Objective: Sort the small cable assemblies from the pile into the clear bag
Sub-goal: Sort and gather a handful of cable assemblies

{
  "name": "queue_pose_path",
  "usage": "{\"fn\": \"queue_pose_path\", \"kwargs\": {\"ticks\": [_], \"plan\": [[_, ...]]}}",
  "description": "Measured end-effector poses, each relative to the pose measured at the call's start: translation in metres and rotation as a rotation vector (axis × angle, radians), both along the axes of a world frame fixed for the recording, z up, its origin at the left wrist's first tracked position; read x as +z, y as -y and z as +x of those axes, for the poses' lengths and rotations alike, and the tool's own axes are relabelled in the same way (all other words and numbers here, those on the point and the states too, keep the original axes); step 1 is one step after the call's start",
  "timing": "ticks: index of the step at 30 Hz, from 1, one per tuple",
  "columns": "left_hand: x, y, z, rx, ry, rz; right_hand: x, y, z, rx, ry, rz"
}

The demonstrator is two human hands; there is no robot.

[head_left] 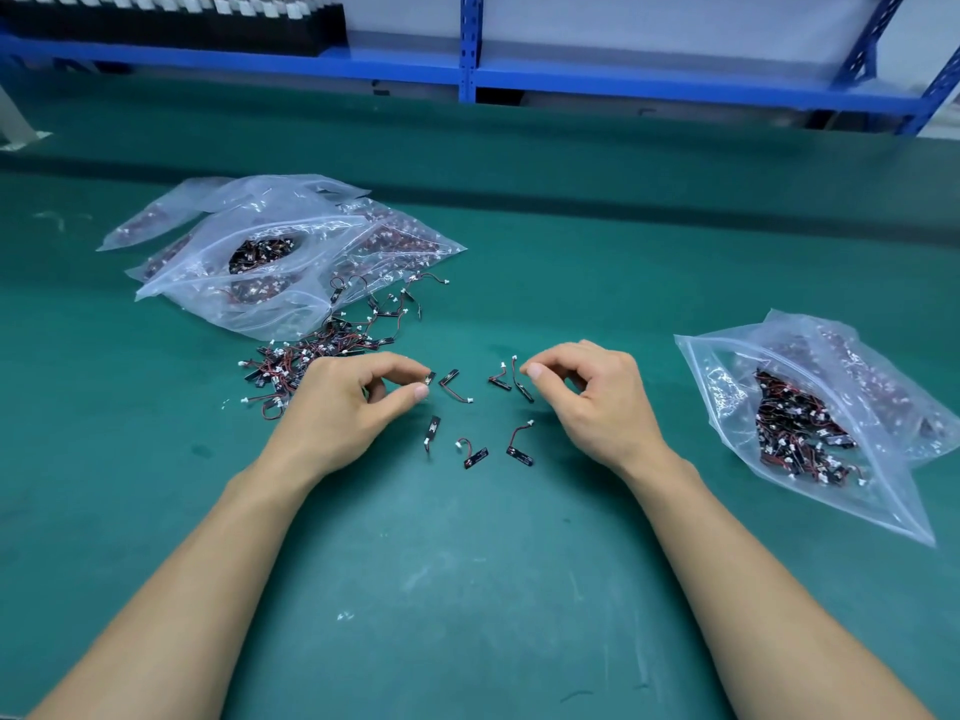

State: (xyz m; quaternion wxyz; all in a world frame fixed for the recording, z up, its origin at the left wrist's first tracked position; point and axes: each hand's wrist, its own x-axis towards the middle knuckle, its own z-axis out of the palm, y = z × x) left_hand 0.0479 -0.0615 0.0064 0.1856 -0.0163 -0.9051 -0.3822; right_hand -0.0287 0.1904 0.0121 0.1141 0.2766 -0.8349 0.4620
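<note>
- A small cable assembly (430,379) is pinched between the thumb and forefinger of the left hand (353,402).
- The right hand (587,397) is held with fingers curled just beside another assembly (523,387); whether they touch cannot be told.
- Loose assemblies (475,455) are scattered between the hands on the green mat (467,589).
- The pile (322,356) lies at the left against filled bags (270,236); a partly filled clear bag (727,366) lies at the right.

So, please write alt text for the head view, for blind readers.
The left hand pinches one small cable assembly above a green table; the right hand, curled, is close to other loose assemblies. A pile lies beside stacked clear bags at left; a partly filled clear bag lies at right.
</note>
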Motion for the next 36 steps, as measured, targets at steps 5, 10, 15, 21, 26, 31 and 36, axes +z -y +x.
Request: {"fn": "queue_pose_path", "kwargs": {"ticks": [5, 10, 15, 21, 26, 31, 36], "plan": [[0.007, 0.002, -0.013, 0.155, -0.016, -0.186, -0.005, -0.002, -0.007, -0.092, 0.025, -0.042], [0.021, 0.001, -0.061, 0.204, 0.095, -0.528, -0.007, -0.002, -0.009, -0.129, 0.039, -0.058], [0.029, -0.003, -0.116, 0.221, 0.365, -0.862, -0.009, 0.001, -0.008, -0.124, 0.041, -0.068], [0.024, 0.008, -0.137, 0.153, 0.276, -0.948, -0.012, 0.000, -0.011, -0.131, 0.034, -0.054], [0.022, 0.013, -0.136, 0.140, 0.102, -0.878, -0.012, 0.000, -0.010, -0.128, 0.048, -0.065], [0.029, 0.015, -0.123, 0.166, -0.023, -0.474, -0.012, -0.003, -0.013, -0.158, 0.110, -0.135], [0.049, 0.005, -0.101, 0.167, -0.122, -0.103, -0.009, -0.004, -0.016, -0.206, 0.180, -0.237]]}}
